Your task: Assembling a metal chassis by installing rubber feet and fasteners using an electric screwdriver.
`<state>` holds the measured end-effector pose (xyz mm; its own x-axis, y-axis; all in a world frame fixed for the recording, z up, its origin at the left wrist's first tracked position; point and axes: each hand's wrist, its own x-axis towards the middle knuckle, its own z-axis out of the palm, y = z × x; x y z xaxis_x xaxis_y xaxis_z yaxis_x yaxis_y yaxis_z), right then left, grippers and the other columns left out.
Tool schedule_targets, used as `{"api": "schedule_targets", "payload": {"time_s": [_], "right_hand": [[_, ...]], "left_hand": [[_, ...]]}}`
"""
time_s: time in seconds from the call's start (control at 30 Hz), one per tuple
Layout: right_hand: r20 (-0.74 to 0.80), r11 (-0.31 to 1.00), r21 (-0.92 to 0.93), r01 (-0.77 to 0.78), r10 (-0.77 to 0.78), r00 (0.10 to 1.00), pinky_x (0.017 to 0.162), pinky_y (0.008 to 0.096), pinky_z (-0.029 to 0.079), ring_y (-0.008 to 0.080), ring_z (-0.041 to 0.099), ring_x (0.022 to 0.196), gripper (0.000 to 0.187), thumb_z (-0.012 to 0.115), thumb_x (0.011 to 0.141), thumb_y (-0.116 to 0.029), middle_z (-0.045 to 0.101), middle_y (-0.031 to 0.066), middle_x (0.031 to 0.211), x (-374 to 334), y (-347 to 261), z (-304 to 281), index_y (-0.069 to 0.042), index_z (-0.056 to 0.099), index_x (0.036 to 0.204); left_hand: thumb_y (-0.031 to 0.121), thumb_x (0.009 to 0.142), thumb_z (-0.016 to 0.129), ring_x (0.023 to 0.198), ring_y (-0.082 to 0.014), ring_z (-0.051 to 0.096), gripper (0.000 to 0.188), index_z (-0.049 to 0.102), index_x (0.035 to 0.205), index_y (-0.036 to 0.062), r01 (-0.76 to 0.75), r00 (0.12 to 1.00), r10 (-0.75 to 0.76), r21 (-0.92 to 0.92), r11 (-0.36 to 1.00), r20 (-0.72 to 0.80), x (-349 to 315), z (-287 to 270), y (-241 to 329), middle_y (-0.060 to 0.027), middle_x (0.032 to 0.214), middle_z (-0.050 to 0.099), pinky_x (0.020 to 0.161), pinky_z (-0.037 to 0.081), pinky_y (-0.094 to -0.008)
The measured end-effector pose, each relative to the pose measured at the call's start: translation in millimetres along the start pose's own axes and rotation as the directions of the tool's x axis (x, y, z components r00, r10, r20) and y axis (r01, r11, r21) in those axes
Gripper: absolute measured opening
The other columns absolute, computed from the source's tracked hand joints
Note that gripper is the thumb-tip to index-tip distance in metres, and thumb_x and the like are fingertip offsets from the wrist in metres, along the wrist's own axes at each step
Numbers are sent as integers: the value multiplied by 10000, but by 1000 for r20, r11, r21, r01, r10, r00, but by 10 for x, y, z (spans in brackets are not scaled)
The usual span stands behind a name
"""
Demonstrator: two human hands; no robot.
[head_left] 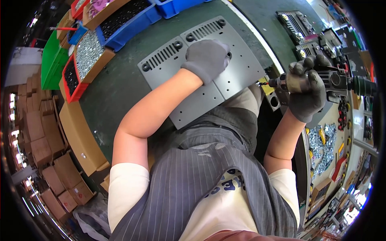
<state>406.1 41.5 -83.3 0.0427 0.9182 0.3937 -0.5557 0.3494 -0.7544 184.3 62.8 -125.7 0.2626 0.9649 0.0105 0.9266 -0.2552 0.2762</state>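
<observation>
Two dark grey metal panels (237, 74) lie side by side on the green bench top, with slotted vents and small holes. Black round feet (178, 45) stand near the vents along their far edge. My left hand (207, 60), in a grey glove, rests closed on the panels. Dark round material shows at its right edge; whatever the fingers hold is mostly hidden. My gloved right hand (307, 90) grips a black power screwdriver (335, 80) right of the panels. Its bit (263, 84) points left, close to the near right panel edge.
Blue bins (130, 24) of small black parts line the far left. Beside them are a box of silvery screws (89, 54) and a red bin (72, 80). Brown cartons (40, 120) are stacked at left. Vented metal assemblies (295, 26) stand far right, and a screw-strewn tray (323, 148) lies at right.
</observation>
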Motion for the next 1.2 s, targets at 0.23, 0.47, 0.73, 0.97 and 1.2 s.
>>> {"api": "schedule_targets", "payload": {"time_s": [0.23, 0.47, 0.73, 0.97, 1.2], "right_hand": [[-70, 986, -124, 111, -120, 990, 700, 363, 493, 230, 566, 746, 413, 541, 725, -25, 541, 138, 926, 201, 26, -163, -3, 492, 1134], [18, 989, -137, 54, -52, 998, 684, 346, 519, 205, 593, 744, 352, 559, 734, 8, 554, 134, 896, 357, 307, -118, 5, 510, 1083], [106, 960, -278, -21, 52, 993, 577, 274, 503, 165, 596, 665, 275, 584, 743, -4, 557, 91, 782, 378, 435, -47, 28, 528, 1010], [106, 958, -260, -118, 150, 983, 525, 244, 470, 134, 521, 512, 258, 580, 746, 3, 562, 80, 700, 400, 431, -28, 28, 536, 998], [154, 896, -432, -105, 188, 970, 683, 311, 484, 183, 584, 764, 352, 552, 733, -25, 567, 111, 920, 489, 382, 107, 14, 541, 1083]], "left_hand": [[347, 792, 582, 896, -265, 608, 304, 646, 1029, 167, -93, 991, 114, -254, 963, 69, 105, 167, 469, -88, 940, 644, 761, 482, -372], [360, 778, 599, 854, -253, 615, 298, 655, 998, 168, -71, 996, 88, -362, 930, 30, 162, 337, 505, -75, 896, 642, 729, 487, -373], [316, 798, 585, 856, -261, 618, 282, 637, 1024, 156, -22, 997, 53, -453, 891, 57, 151, 331, 514, -75, 903, 643, 741, 483, -370], [190, 877, 492, 627, -97, 503, 405, 444, 1215, -28, 287, 952, -29, -923, -256, 304, -165, 90, 38, -108, 900, 559, 481, 433, -208], [156, 910, 442, 608, -39, 422, 362, 439, 1210, -46, 229, 919, -201, -876, -425, 338, -719, -39, -101, -13, 808, 484, 430, 324, -136]]}}
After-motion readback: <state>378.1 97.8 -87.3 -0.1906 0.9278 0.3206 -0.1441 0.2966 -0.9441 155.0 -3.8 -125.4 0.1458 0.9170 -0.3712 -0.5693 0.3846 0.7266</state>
